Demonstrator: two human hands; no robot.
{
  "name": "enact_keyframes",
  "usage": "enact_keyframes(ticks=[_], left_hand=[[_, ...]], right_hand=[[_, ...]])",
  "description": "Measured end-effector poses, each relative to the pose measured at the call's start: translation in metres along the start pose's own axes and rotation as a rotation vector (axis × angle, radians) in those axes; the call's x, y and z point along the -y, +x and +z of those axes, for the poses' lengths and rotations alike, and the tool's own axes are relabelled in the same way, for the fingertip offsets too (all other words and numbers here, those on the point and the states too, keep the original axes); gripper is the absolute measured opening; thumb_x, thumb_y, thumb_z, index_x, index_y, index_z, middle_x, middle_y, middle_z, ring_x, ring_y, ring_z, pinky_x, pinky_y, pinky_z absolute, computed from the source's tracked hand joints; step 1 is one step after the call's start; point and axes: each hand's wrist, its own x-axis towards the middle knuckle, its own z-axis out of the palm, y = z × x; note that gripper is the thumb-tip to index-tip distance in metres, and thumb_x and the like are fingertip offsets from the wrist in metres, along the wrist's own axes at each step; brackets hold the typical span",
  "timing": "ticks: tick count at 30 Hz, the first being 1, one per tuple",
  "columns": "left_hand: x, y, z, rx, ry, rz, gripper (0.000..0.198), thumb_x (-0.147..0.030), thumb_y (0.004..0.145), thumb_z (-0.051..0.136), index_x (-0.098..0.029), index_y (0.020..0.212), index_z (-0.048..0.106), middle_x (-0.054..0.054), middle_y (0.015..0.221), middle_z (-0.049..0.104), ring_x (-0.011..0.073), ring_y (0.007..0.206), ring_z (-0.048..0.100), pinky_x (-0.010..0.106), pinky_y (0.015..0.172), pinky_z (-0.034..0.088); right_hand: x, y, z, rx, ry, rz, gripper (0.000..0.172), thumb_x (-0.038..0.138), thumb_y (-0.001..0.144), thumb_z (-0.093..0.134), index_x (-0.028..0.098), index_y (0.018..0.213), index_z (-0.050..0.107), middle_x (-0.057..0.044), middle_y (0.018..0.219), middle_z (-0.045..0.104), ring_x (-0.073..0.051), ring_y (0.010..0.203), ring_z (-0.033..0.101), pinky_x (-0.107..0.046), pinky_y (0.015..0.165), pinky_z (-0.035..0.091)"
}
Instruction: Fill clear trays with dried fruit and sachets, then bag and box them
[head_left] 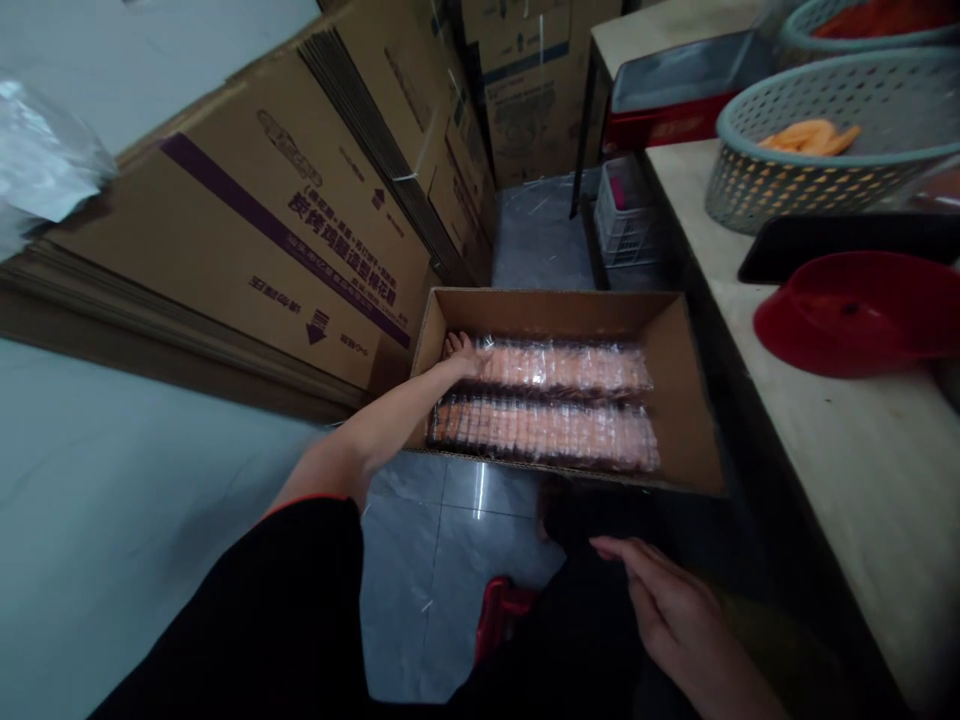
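Observation:
My left hand (463,357) reaches into an open cardboard box (694,400), at the left end of the farther row of clear-wrapped, pinkish-orange packs (562,366). Its fingers are spread, and it seems to touch the end of that row. A second row of wrapped packs (547,430) lies alongside, nearer to me. Both rows rest inside the box, with bare cardboard to their right. My right hand (667,605) hangs in front of the box, above my dark-clothed leg. Its fingers are stretched out and nothing shows in it.
Flattened cartons (300,230) lean on the left wall. The table (832,450) at right bears a red bowl (847,315), a dark tray (847,245) and a perforated basket (787,180) with orange pieces. A white crate (622,225) stands beneath; a red stool (495,615) is by my legs.

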Motion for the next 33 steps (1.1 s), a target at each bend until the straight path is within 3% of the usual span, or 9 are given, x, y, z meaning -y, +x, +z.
enact_keyframes(ticks=[2,5,9,13,17,21,23,29,33], left_hand=[[-0.004,-0.006,0.006,-0.071,-0.039,-0.047,0.070,-0.048,0.100,0.045,0.001,0.147,0.030,0.033,0.157,0.022,0.0386,0.146,0.026,0.039,0.113,0.030],[-0.006,-0.021,-0.010,-0.165,-0.100,-0.027,0.070,-0.047,0.104,0.031,0.009,0.146,0.025,0.037,0.155,0.021,0.0340,0.140,0.036,0.032,0.109,0.032],[-0.010,-0.085,-0.016,-0.241,-0.137,0.207,0.059,-0.045,0.103,0.033,-0.005,0.146,0.036,0.022,0.156,0.035,0.0284,0.138,0.041,0.034,0.111,0.033],[-0.017,-0.168,0.037,-0.165,0.021,0.748,0.048,-0.050,0.096,0.046,-0.019,0.131,0.058,0.012,0.137,0.060,0.0283,0.130,0.052,0.039,0.112,0.036],[-0.018,-0.200,0.082,-0.079,0.266,0.741,0.043,-0.019,0.090,0.047,-0.017,0.132,0.056,0.015,0.117,0.071,0.0262,0.112,0.066,0.036,0.099,0.047],[-0.037,-0.204,0.086,-0.423,0.194,0.811,0.050,-0.032,0.096,0.033,-0.011,0.138,0.050,0.023,0.135,0.059,0.0373,0.127,0.055,0.052,0.098,0.048],[-0.055,-0.226,0.085,-0.547,0.048,0.924,0.058,-0.044,0.097,0.030,-0.012,0.142,0.046,0.023,0.146,0.048,0.0401,0.134,0.048,0.058,0.101,0.046],[-0.117,-0.382,0.116,-0.326,-0.162,1.564,0.039,-0.044,0.097,0.037,-0.029,0.123,0.062,0.006,0.131,0.065,0.0273,0.133,0.052,0.047,0.112,0.043],[-0.166,-0.474,0.153,-0.179,0.089,1.821,0.051,-0.054,0.096,0.040,-0.026,0.134,0.059,0.008,0.148,0.053,0.0296,0.145,0.037,0.049,0.117,0.037]], right_hand=[[0.003,-0.008,0.001,0.010,-0.005,0.021,0.043,0.014,0.085,0.038,0.023,0.111,0.070,-0.004,0.104,0.075,-0.017,0.097,0.072,-0.030,0.087,0.059],[0.003,-0.032,-0.001,0.001,-0.019,0.080,0.043,0.013,0.085,0.038,0.022,0.111,0.070,-0.006,0.104,0.075,-0.018,0.097,0.072,-0.031,0.088,0.059],[0.004,-0.070,-0.008,-0.067,-0.023,0.189,0.043,0.012,0.083,0.039,0.021,0.111,0.071,-0.008,0.105,0.075,-0.019,0.097,0.072,-0.033,0.087,0.059],[0.020,-0.098,-0.014,-0.211,-0.047,0.268,0.046,0.009,0.085,0.038,0.020,0.117,0.068,-0.008,0.108,0.073,-0.018,0.101,0.070,-0.034,0.091,0.057],[0.058,-0.134,-0.018,-0.330,-0.085,0.326,0.057,0.000,0.080,0.037,0.022,0.125,0.063,-0.007,0.117,0.068,-0.017,0.110,0.065,-0.033,0.100,0.052],[0.099,-0.201,-0.017,-0.495,-0.190,0.428,0.063,-0.004,0.075,0.040,0.023,0.128,0.061,-0.007,0.122,0.064,-0.018,0.114,0.062,-0.034,0.103,0.050],[0.112,-0.243,-0.013,-0.630,-0.215,0.488,0.061,-0.003,0.075,0.041,0.023,0.127,0.061,-0.008,0.122,0.065,-0.018,0.114,0.061,-0.034,0.102,0.051],[0.091,-0.367,0.015,-1.149,-0.443,0.640,0.047,0.004,0.083,0.041,0.020,0.120,0.065,-0.012,0.122,0.064,-0.022,0.111,0.062,-0.041,0.096,0.053],[0.068,-0.423,0.033,-1.221,-0.676,1.009,0.044,0.008,0.085,0.042,0.015,0.121,0.065,-0.017,0.129,0.061,-0.029,0.118,0.058,-0.049,0.097,0.049]])
